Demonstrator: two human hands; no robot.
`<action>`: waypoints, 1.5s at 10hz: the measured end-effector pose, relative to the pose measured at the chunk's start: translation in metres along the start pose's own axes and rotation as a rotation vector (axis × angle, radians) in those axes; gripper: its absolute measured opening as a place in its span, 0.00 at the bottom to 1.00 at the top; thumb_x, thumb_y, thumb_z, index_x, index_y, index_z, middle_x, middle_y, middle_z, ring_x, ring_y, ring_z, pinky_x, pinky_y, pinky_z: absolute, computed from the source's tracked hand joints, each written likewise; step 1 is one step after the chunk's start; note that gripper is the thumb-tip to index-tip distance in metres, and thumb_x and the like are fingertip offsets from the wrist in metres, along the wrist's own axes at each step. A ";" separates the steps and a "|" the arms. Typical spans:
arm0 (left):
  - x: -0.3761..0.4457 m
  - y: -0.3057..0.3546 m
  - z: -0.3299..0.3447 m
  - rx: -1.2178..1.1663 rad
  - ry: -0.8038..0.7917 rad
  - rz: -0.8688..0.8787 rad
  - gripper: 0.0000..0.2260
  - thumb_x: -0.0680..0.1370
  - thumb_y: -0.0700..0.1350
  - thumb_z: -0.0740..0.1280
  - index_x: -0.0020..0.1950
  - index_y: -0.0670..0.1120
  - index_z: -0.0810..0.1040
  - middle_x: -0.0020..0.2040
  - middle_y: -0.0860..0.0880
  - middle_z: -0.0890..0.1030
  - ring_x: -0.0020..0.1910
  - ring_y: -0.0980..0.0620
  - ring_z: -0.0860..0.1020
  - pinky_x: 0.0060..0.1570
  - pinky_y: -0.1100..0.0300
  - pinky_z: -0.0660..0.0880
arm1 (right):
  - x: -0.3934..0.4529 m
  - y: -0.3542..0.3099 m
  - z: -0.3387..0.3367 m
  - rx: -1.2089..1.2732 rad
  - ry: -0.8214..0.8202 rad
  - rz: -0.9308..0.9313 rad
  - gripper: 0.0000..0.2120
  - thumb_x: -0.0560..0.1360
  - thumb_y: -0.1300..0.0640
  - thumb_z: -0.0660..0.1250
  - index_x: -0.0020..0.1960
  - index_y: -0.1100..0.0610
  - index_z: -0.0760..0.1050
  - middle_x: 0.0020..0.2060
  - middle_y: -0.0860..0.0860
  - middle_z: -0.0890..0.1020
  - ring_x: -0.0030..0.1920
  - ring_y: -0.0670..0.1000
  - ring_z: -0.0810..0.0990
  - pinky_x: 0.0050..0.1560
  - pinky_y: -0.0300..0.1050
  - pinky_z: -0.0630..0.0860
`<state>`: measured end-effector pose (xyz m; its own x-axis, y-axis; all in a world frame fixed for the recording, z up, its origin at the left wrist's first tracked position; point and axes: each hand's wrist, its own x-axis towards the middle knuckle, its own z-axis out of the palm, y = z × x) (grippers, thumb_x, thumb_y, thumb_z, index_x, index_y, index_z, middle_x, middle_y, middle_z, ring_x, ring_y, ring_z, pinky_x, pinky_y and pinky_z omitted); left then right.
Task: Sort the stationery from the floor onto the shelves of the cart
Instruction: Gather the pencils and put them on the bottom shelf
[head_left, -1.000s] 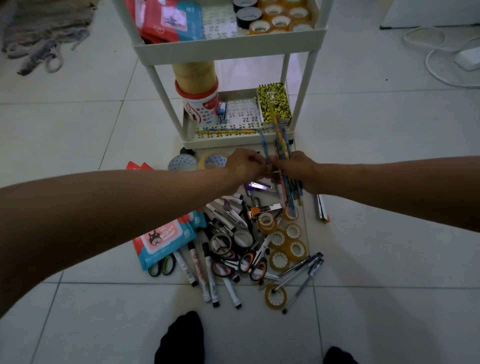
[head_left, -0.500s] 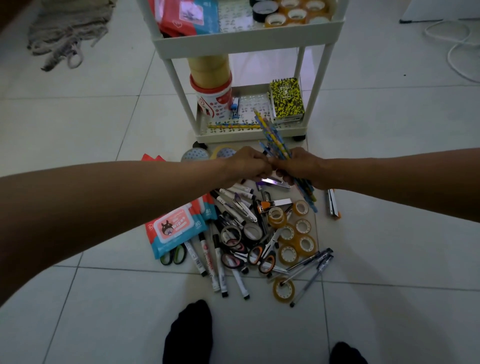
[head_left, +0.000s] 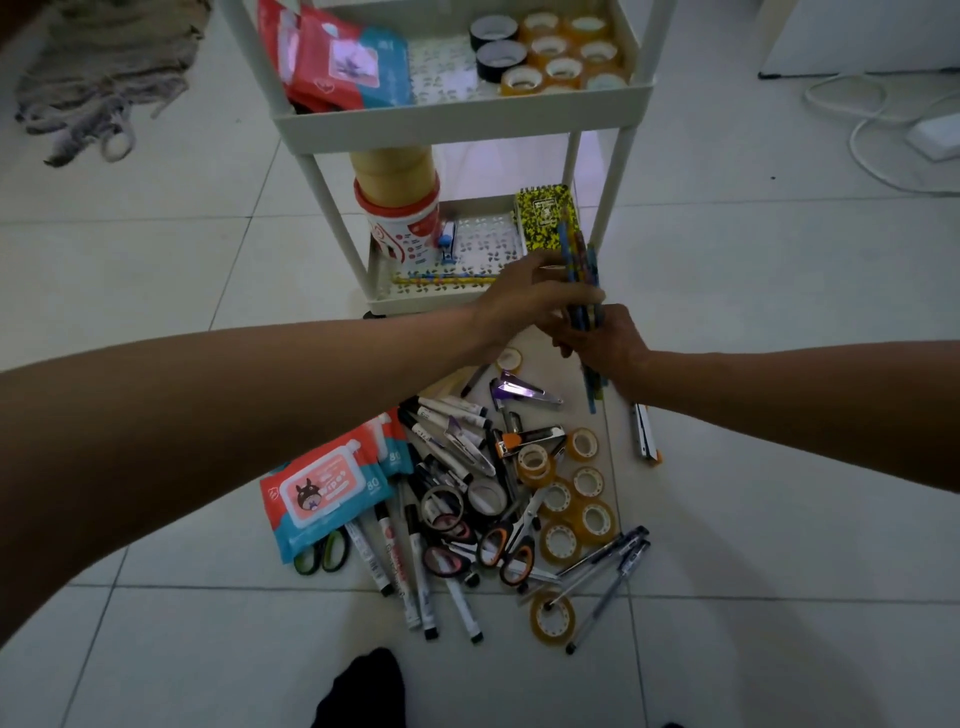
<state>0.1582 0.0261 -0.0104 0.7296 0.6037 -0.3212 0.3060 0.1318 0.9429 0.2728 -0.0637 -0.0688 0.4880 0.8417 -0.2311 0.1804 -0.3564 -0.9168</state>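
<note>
Both hands have risen from above the floor pile toward the cart's lower shelf, carrying the bundle of pencils with them. Right hand (head_left: 605, 340) is curled round the lower part of the pencils (head_left: 581, 275), which stand nearly upright, their tips reaching in front of the yellow patterned notebook (head_left: 545, 218). Left hand (head_left: 524, 301) meets the bundle from the left, thumb and fingers closing on its middle. The two hands touch each other just in front of the lower shelf (head_left: 441, 291) of the white cart (head_left: 457, 117). On that shelf sit a red-and-white tub (head_left: 402, 223) with wide brown tape rolls stacked on it, a small blue item and one pencil lying along the front edge. Above, the upper shelf holds wipes packs (head_left: 337, 57) on the left and tape rolls (head_left: 556, 52) on the right. Below the arms, the floor (head_left: 156, 260) carries a pile of markers (head_left: 415, 582), scissors (head_left: 506, 551), staplers, clear tape rolls, pens (head_left: 605, 582) and a wipes pack (head_left: 327, 493). A dark sock shows at the bottom edge.
</note>
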 end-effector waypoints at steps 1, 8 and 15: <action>0.008 0.001 0.016 0.072 0.020 0.082 0.20 0.69 0.46 0.78 0.60 0.48 0.79 0.53 0.49 0.84 0.53 0.50 0.83 0.44 0.54 0.81 | 0.009 0.004 0.002 -0.014 0.048 -0.064 0.05 0.77 0.63 0.69 0.52 0.62 0.78 0.45 0.57 0.83 0.39 0.47 0.80 0.41 0.40 0.78; 0.017 0.019 0.026 -0.282 0.036 0.006 0.33 0.81 0.64 0.55 0.40 0.37 0.84 0.42 0.37 0.83 0.46 0.42 0.83 0.61 0.46 0.78 | 0.009 0.016 0.022 0.029 0.212 -0.078 0.06 0.74 0.50 0.73 0.39 0.48 0.82 0.33 0.42 0.82 0.35 0.37 0.80 0.41 0.40 0.75; -0.024 -0.006 -0.006 0.359 0.201 0.041 0.19 0.83 0.58 0.57 0.60 0.42 0.72 0.52 0.46 0.78 0.51 0.51 0.77 0.51 0.54 0.72 | 0.004 0.011 0.021 -0.230 -0.026 -0.125 0.18 0.78 0.43 0.67 0.34 0.53 0.75 0.26 0.51 0.80 0.23 0.45 0.78 0.27 0.41 0.73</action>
<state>0.1353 0.0157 -0.0083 0.6222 0.7493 -0.2267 0.4990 -0.1565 0.8524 0.2591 -0.0554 -0.0867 0.4280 0.8941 -0.1318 0.4289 -0.3293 -0.8412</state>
